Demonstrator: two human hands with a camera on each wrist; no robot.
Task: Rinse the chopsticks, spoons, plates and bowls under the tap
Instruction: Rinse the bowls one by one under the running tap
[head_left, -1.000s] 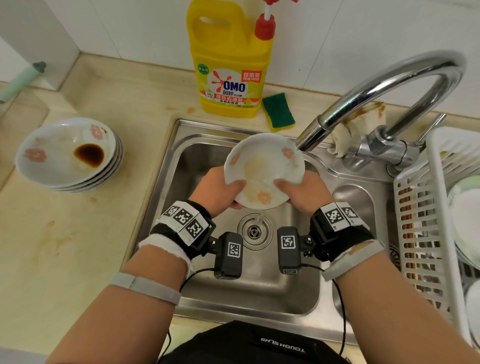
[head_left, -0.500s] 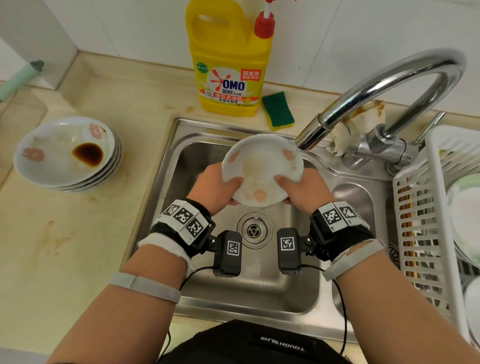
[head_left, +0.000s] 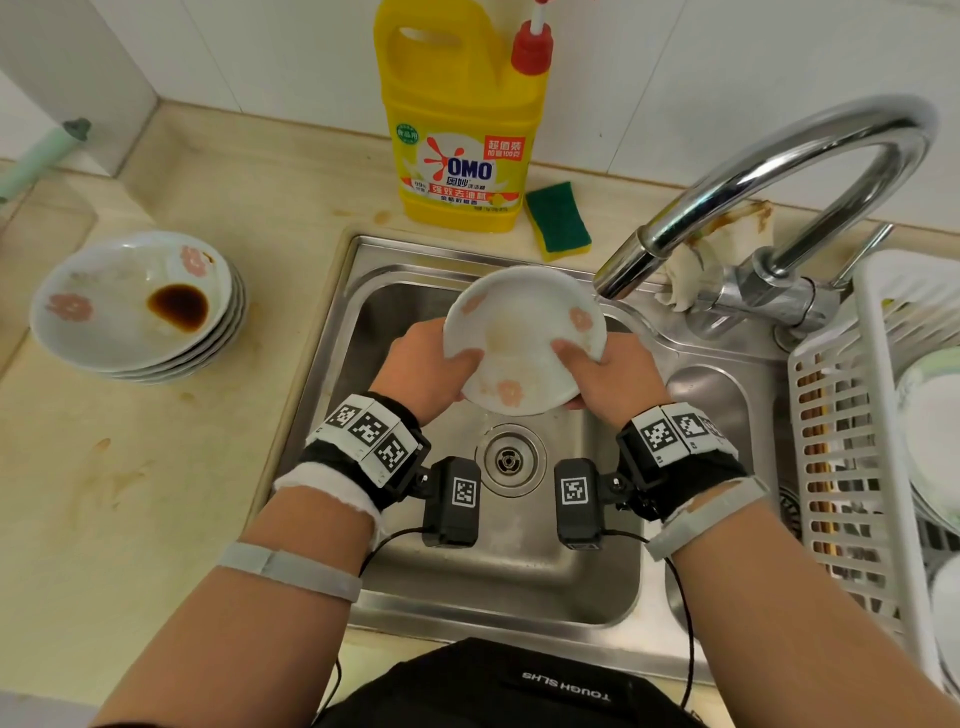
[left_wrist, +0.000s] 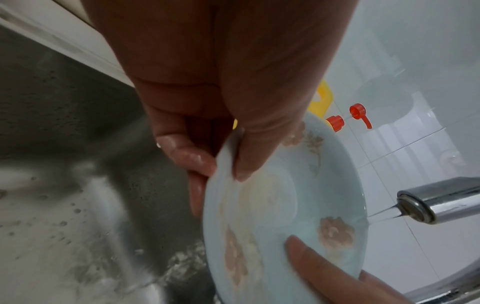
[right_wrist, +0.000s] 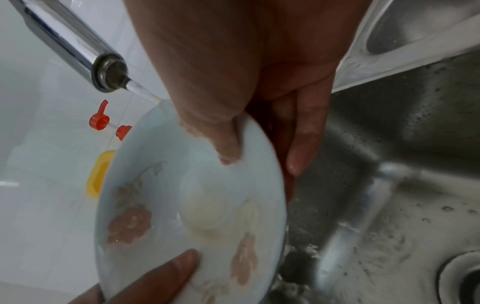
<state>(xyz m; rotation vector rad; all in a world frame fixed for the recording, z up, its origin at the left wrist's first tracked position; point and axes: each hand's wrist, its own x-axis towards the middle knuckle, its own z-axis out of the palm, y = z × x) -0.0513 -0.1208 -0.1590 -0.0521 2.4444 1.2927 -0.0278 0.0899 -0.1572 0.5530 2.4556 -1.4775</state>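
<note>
White porcelain with pink flowers, the plate (head_left: 524, 340) is tilted over the far half of the sink (head_left: 415, 582), its far-right rim under the tap (head_left: 623, 265), where a thin stream lands. The left hand (head_left: 426, 364) and right hand (head_left: 608, 371) each pinch a side rim, thumbs on the inner face. Rinsing looks midway; yellowish film remains at the centre. Next, probably turn the plate so water sweeps it. Dirty plates (head_left: 135, 306) wait stacked near the table's left edge.

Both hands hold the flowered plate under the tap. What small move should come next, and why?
Probably turn the plate a little between the left hand and right hand. The stream from the tap strikes only the rim near one flower, while a yellowish film shows at the plate's centre.
</note>
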